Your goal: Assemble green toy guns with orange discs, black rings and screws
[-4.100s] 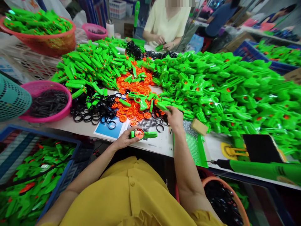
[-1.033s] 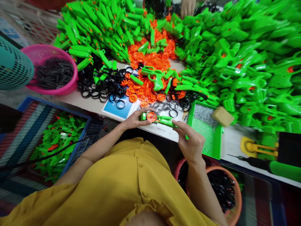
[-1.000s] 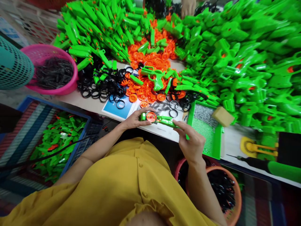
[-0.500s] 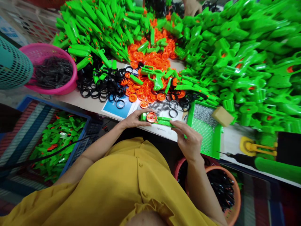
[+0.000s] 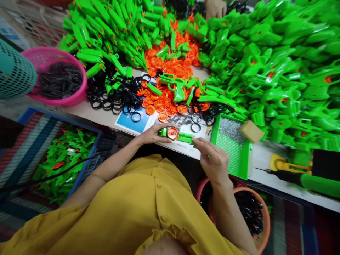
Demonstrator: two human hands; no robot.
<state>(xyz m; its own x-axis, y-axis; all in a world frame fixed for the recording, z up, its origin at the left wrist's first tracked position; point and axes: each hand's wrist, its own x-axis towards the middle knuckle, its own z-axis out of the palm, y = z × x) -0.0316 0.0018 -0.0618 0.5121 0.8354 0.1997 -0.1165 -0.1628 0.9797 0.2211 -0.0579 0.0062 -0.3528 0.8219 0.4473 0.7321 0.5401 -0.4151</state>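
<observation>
Disc part (image 5: 173, 133) between our grips | left grip (image 5: 152, 135): fingers nearly closed on it | right grip (image 5: 212, 154): fingertips pinching its green end | we'd best brace left, align right, press straight, no twisting

Both hands (image 5: 214, 157) on green toy part (image 5: 186, 137).

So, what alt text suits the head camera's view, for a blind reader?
A left hand and right hand hold a green toy part with an orange disc at the edge of a table. Beyond lie orange discs, black rings and heaped green parts.
</observation>
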